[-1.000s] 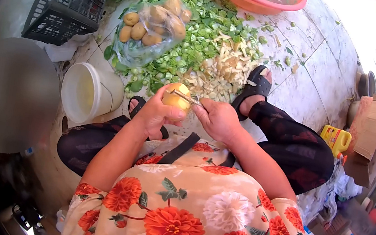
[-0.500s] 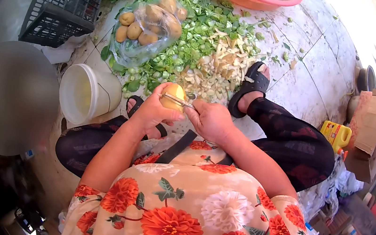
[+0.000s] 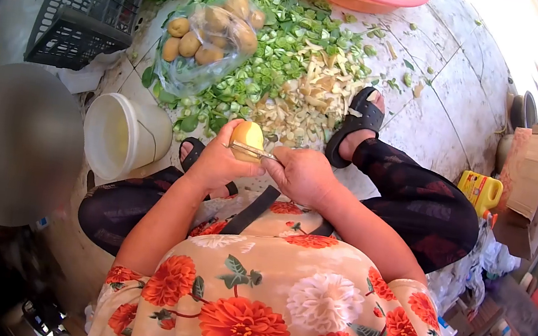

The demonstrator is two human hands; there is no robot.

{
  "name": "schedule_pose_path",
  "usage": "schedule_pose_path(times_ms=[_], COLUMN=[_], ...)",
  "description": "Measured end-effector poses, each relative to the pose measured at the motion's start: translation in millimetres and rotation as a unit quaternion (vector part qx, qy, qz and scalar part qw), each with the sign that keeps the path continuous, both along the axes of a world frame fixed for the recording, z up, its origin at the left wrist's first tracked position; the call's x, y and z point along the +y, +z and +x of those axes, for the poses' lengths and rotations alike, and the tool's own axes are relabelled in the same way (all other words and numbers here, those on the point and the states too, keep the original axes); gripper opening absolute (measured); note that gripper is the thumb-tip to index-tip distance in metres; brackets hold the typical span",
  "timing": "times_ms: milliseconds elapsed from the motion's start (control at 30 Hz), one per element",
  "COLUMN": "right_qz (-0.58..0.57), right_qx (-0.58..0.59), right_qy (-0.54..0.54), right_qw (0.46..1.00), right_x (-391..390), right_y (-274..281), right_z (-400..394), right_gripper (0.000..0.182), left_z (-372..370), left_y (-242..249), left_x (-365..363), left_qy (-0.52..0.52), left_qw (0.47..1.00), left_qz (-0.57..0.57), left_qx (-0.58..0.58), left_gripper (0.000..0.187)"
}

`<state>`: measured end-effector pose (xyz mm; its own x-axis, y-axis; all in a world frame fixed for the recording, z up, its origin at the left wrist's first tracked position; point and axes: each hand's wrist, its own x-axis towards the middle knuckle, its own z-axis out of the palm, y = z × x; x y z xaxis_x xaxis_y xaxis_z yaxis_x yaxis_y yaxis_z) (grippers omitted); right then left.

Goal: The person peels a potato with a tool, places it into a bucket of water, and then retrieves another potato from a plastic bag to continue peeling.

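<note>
Tiled floor (image 3: 439, 115) spreads below me, strewn with peelings. My left hand (image 3: 215, 161) cups a potato (image 3: 247, 135) above my knees; my right hand (image 3: 302, 172) grips a peeler (image 3: 254, 152) against it. Nearby, a bag (image 3: 207, 41) holds potatoes beside a white bucket (image 3: 124, 135).

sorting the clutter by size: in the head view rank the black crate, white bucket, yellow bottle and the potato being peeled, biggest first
1. black crate, though cut off by the frame edge
2. white bucket
3. yellow bottle
4. potato, partly hidden by the left hand; nearly matches the bottle, so that order is unsure
</note>
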<state>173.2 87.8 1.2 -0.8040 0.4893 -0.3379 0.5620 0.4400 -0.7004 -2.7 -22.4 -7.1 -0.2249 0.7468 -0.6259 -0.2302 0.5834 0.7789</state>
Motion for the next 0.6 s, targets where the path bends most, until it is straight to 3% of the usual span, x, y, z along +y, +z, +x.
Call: schedule_pose_path(times_ms=[33,167,267,300,433,500,600], right_qz=[-0.002,0.027,0.049,0.026,0.012,-0.011,0.001], right_qx=[0.008,-0.021,-0.176,-0.178,-0.044,0.022,0.099], right_qy=[0.033,0.0,-0.047,-0.07,-0.096,-0.101,-0.036], right_qw=[0.999,0.999,0.982,0.981,0.994,0.995,0.994], right_x=[-3.5,5.9,36.6,44.5,32.0,18.7,5.0], right_y=[2.3,-2.6,-41.1,-42.3,-19.6,-7.3,-4.2], right_z=[0.5,-3.4,5.5,5.6,2.4,0.8,1.5], right_gripper=[0.044,0.04,0.039,0.04,0.038,0.037,0.037], left_z=[0.2,-5.0,2.5,4.9,2.9,-0.5,-1.2], left_y=[-1.1,-1.6,10.3,17.4,17.0,24.5,22.1], left_x=[1.4,0.3,-0.1,-0.8,5.1,8.3,7.8], left_qy=[-0.001,-0.035,-0.079,-0.091,0.031,0.035,0.099], left_qw=[1.0,0.998,0.996,0.996,0.996,0.994,0.98], left_qz=[-0.001,-0.038,-0.013,0.003,0.023,0.005,-0.013], left_qx=[-0.001,0.045,0.038,0.017,-0.081,-0.104,-0.17], left_gripper=[0.098,0.096,0.096,0.096,0.094,0.094,0.094])
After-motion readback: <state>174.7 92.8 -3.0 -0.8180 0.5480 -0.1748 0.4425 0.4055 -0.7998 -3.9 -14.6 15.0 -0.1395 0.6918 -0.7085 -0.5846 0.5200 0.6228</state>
